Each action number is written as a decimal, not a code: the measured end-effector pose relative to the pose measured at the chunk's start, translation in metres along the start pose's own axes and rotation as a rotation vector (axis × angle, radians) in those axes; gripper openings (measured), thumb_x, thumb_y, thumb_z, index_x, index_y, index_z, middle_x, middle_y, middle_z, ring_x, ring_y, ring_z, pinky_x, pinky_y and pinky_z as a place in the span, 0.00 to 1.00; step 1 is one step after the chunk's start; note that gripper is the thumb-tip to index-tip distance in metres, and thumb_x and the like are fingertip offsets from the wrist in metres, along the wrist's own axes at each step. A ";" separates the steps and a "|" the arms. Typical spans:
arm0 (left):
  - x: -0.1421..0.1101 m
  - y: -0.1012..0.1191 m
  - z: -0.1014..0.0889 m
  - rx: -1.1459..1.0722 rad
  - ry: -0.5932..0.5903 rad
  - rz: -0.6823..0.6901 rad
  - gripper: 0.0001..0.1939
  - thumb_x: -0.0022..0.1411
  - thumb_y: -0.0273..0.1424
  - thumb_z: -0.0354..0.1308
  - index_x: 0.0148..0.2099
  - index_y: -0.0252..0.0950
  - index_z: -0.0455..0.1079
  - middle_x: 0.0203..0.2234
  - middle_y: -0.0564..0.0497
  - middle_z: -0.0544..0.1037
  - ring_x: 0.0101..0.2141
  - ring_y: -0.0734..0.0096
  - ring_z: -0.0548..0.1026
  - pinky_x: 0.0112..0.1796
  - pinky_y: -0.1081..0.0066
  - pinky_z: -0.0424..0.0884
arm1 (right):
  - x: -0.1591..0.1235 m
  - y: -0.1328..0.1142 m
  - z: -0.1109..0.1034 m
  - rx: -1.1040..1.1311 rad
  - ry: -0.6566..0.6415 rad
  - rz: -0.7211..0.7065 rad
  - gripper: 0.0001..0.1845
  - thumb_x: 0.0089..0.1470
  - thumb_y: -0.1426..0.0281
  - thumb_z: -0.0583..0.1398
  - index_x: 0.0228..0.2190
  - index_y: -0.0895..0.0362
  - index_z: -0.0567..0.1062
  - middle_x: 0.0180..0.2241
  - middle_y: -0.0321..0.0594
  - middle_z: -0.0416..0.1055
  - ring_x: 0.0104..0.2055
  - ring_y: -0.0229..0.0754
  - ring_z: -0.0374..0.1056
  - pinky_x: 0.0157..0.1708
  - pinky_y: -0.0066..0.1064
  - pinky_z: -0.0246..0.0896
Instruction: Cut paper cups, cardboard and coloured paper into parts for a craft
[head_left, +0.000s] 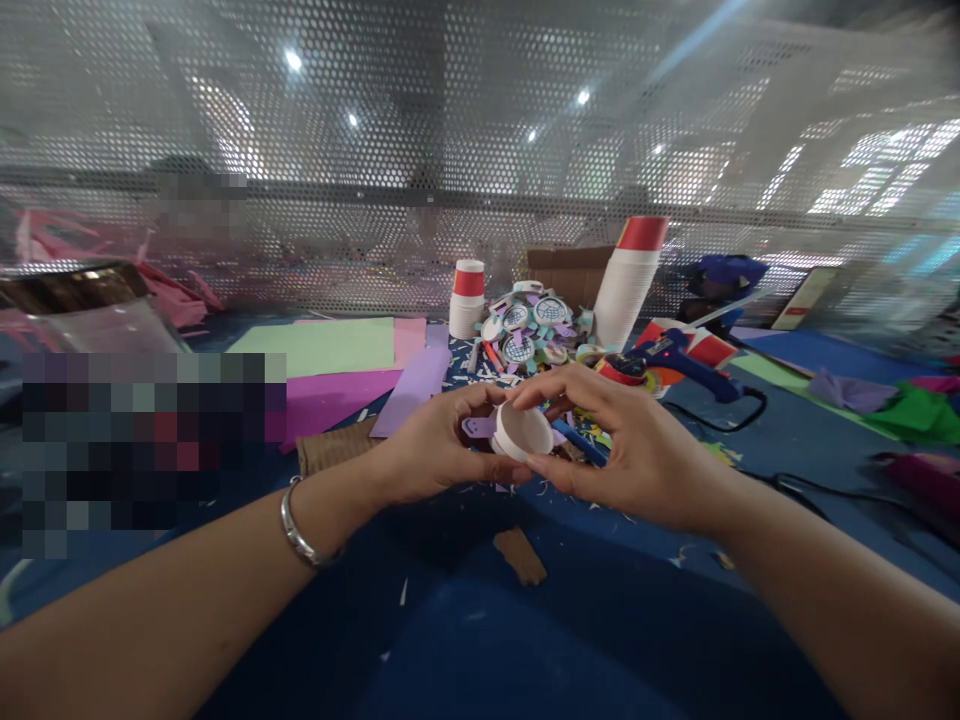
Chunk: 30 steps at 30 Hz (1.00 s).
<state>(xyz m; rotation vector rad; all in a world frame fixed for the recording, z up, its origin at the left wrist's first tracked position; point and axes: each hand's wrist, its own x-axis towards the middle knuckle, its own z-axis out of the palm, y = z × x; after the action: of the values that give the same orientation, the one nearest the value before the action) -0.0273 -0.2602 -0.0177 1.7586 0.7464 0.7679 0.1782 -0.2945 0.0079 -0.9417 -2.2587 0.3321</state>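
Observation:
Between both hands, above the front of the blue table, is a shallow white round piece that looks like a cut-off paper-cup base (525,432). Its hollow side is tilted toward me. A lilac paper tab (478,428) with a drawn smiley face sticks out on its left. My left hand (431,445) is closed around the left side, with the thumb below the tab. Fingers and thumb of my right hand (622,440) pinch the rim from the right. Behind them lies a pile of similar white rounds (517,318) with lilac and green tabs, some with net-like drawings.
A short cup stack (467,300) and a tall leaning one (630,285) flank the pile. At the right lies a blue glue gun (679,360) with a black cord. Coloured paper sheets (322,345) cover the left. A cardboard scrap (520,556) lies in front.

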 end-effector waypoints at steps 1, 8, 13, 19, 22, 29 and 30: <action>0.000 0.000 0.000 0.013 -0.001 -0.007 0.26 0.45 0.32 0.72 0.47 0.37 0.69 0.41 0.50 0.77 0.41 0.65 0.75 0.43 0.65 0.69 | 0.000 0.000 0.000 0.005 -0.010 0.013 0.18 0.48 0.72 0.64 0.43 0.54 0.70 0.43 0.40 0.71 0.45 0.44 0.68 0.43 0.34 0.65; -0.002 0.005 -0.002 0.000 -0.056 -0.089 0.25 0.45 0.30 0.72 0.47 0.38 0.70 0.38 0.52 0.78 0.40 0.66 0.75 0.41 0.66 0.69 | 0.000 0.001 -0.001 0.053 -0.054 0.064 0.16 0.49 0.70 0.64 0.42 0.54 0.71 0.42 0.39 0.71 0.41 0.41 0.69 0.38 0.31 0.67; -0.003 0.012 -0.002 -0.017 -0.090 -0.124 0.24 0.47 0.28 0.70 0.47 0.37 0.70 0.38 0.51 0.78 0.41 0.65 0.75 0.41 0.67 0.69 | -0.001 0.005 -0.002 0.061 -0.072 0.054 0.16 0.51 0.67 0.64 0.43 0.53 0.71 0.42 0.40 0.71 0.43 0.43 0.69 0.43 0.34 0.67; -0.003 0.014 0.001 -0.023 -0.089 -0.133 0.22 0.48 0.27 0.69 0.47 0.36 0.71 0.38 0.52 0.77 0.39 0.68 0.75 0.40 0.69 0.69 | 0.000 0.005 -0.003 0.041 -0.073 0.032 0.16 0.49 0.69 0.64 0.42 0.54 0.72 0.42 0.41 0.71 0.44 0.44 0.68 0.42 0.34 0.66; -0.003 0.012 0.002 -0.061 -0.076 -0.135 0.22 0.48 0.26 0.69 0.47 0.36 0.71 0.38 0.52 0.77 0.39 0.69 0.74 0.39 0.70 0.68 | 0.002 0.004 -0.002 0.002 -0.081 -0.009 0.15 0.49 0.71 0.64 0.41 0.55 0.72 0.42 0.40 0.72 0.44 0.44 0.68 0.42 0.34 0.65; -0.003 0.011 0.003 -0.136 -0.083 -0.136 0.21 0.48 0.24 0.69 0.46 0.36 0.72 0.36 0.53 0.76 0.37 0.71 0.73 0.39 0.71 0.67 | 0.002 0.005 -0.002 -0.044 -0.072 -0.078 0.14 0.49 0.71 0.64 0.40 0.54 0.71 0.43 0.41 0.73 0.45 0.45 0.67 0.44 0.37 0.64; -0.003 0.011 0.004 -0.167 -0.087 -0.139 0.20 0.48 0.24 0.69 0.46 0.36 0.72 0.36 0.53 0.76 0.38 0.71 0.73 0.40 0.70 0.67 | 0.002 0.005 -0.003 -0.045 -0.071 -0.078 0.14 0.49 0.71 0.64 0.39 0.54 0.71 0.43 0.41 0.73 0.46 0.45 0.67 0.44 0.37 0.64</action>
<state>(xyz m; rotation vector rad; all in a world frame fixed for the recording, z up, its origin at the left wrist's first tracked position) -0.0249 -0.2679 -0.0085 1.5627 0.7175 0.6370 0.1818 -0.2902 0.0089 -0.8737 -2.3695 0.2855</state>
